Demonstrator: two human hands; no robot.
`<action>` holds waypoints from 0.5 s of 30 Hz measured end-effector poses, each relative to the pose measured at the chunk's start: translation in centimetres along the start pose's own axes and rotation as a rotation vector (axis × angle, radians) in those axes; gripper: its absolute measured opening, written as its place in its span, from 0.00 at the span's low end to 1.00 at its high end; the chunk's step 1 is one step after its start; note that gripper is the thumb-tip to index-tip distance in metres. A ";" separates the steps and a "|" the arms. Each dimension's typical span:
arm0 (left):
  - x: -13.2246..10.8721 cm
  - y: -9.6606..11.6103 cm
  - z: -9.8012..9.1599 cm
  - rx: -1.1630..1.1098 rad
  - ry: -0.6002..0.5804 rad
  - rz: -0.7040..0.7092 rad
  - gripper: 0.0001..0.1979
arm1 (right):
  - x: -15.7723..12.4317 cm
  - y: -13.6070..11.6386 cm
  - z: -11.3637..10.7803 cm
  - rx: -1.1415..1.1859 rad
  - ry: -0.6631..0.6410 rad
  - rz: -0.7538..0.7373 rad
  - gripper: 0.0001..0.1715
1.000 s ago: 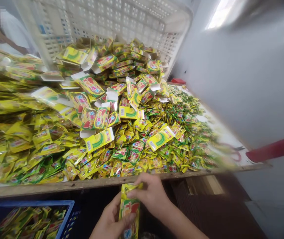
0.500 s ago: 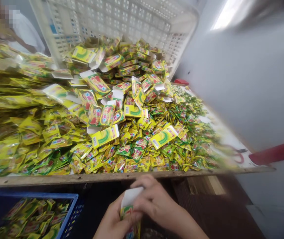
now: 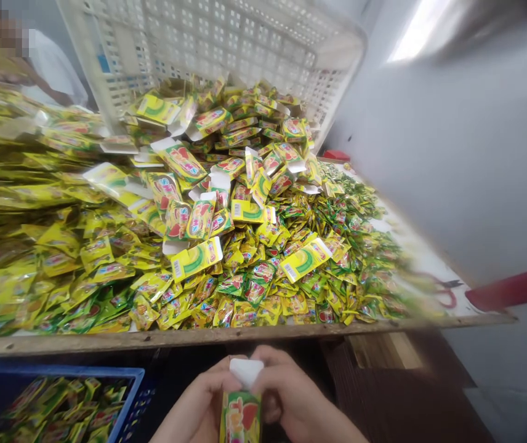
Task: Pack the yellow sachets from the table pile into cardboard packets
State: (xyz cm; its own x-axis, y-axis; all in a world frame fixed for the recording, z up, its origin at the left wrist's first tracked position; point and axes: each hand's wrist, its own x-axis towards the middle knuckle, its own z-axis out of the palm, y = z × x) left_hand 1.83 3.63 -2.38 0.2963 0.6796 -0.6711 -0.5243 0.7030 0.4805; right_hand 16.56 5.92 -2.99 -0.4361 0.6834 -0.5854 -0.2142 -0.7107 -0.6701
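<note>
Between my two hands, just below the table's front edge, is a small yellow-green candy box (image 3: 241, 415) with a white end flap (image 3: 247, 371) standing up. My left hand (image 3: 205, 397) is closed around its left side, thumb at the base of the flap. On the other side my right hand (image 3: 286, 391) grips the box too, thumb against the flap and fingers curled behind. Whatever lies inside the box is hidden. Ahead, small yellow and green sachets (image 3: 249, 311) are heaped on the table, with open-flapped boxes (image 3: 197, 257) lying on top.
A tipped white plastic basket (image 3: 226, 37) spills boxes onto the table. At lower left stands a blue crate (image 3: 136, 384) holding filled-looking boxes. Red-handled scissors (image 3: 448, 292) lie at the right, near a red post (image 3: 517, 288). Another person (image 3: 55, 64) is at the far left.
My right hand has shifted from over the box's front to its right side. Both thumbs now meet at the flap, and the box stands more upright. The view has tilted slightly.
</note>
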 end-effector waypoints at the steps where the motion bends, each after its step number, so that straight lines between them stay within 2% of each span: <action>1: 0.2 0.0 0.0 0.025 0.008 0.050 0.08 | -0.1 -0.1 0.0 -0.057 0.046 -0.092 0.09; 3: 0.3 -0.1 -0.2 0.118 0.038 0.200 0.09 | -0.4 -0.4 -0.3 -0.221 0.087 -0.316 0.10; 5: 0.3 -0.1 -0.6 0.262 0.101 0.361 0.12 | -0.8 -0.7 -0.6 -0.368 0.061 -0.449 0.13; 7: 0.1 -0.1 -1.0 0.390 0.163 0.454 0.13 | -1.1 -0.9 -0.9 -0.393 0.041 -0.441 0.16; 10: 0.1 0.0 -1.6 0.448 0.180 0.434 0.15 | -0.8 -0.9 -0.8 -0.276 0.081 -0.327 0.17; 12: 0.2 0.2 -1.8 0.494 0.137 0.405 0.15 | -0.5 -0.9 -0.7 -0.216 0.095 -0.276 0.19; 15: 0.1 0.5 -2.2 0.638 0.043 0.464 0.11 | -0.5 -0.7 -0.7 -0.208 0.073 -0.281 0.18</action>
State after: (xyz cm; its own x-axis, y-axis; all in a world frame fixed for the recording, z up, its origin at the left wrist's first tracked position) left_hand -0.16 3.62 -3.42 0.1209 0.9335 -0.3376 -0.0239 0.3427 0.9391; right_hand 17.55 6.19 -2.60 -0.3206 0.8629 -0.3907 -0.1314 -0.4490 -0.8838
